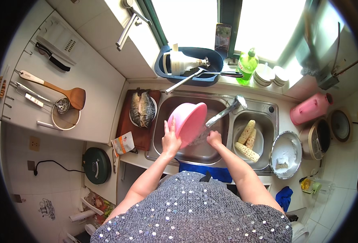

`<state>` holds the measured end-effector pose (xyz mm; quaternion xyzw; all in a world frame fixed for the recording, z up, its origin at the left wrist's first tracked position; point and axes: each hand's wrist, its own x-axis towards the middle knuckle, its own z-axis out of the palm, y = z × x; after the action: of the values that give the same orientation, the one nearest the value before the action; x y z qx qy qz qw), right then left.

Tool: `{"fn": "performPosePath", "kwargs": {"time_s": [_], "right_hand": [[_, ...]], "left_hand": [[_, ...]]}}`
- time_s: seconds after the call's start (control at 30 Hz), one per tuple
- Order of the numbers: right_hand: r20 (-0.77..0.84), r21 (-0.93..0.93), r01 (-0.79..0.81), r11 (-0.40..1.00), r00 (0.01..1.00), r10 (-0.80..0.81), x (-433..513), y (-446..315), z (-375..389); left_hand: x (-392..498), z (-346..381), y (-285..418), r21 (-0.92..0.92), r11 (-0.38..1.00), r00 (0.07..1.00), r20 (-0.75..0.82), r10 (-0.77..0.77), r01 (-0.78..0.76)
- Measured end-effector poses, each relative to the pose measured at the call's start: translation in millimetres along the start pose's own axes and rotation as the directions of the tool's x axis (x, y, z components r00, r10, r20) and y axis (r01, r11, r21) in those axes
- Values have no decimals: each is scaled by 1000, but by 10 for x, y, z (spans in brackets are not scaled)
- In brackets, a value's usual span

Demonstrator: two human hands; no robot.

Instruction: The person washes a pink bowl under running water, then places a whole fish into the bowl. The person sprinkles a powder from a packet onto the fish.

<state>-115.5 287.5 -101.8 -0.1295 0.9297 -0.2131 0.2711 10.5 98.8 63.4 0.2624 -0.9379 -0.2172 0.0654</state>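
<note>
My left hand (171, 142) grips a pink plastic basin (183, 120) by its outer side. The basin is tipped steeply over the large steel sink bowl (218, 155), its mouth facing right. Water (198, 140) shows at its lower rim and on the sink floor. Just below the spout of the chrome faucet (224, 113), my right hand (214, 138) is curled into a fist over the sink, apart from the basin. Nothing can be seen sticking out of that fist.
In the smaller sink bowl, several corn cobs (247, 152) lie in a pale bowl. A split fish (142, 107) rests on a plate on the brown board (124, 121) at left. A metal basin (274, 152) with white powder stands right. A blue tub (159, 68) sits behind.
</note>
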Motion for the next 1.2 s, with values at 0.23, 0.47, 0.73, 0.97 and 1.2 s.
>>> {"fn": "performPosePath", "kwargs": {"time_s": [0.23,0.47,0.73,0.97,1.2], "right_hand": [[314,347,-206,915,945,93,-54,-81,306],[511,853,-507,121,860,2,-314,-595,530],[50,979,-59,195,998,49,-7,-283,147],[36,998,-56,39,924,381,-295,-706,469],[39,995,-62,77,964,265,-127,-449,213]], "left_hand": [[-9,-259,151,51,968,959,-132,252,-248],[-20,-103,59,-241,953,959,-258,117,-181],[156,-86,-314,-671,472,820,495,-289,572],[-21,304,-84,-676,621,890,118,-441,397],[13,273,-180,-724,446,828,318,-461,526]]}}
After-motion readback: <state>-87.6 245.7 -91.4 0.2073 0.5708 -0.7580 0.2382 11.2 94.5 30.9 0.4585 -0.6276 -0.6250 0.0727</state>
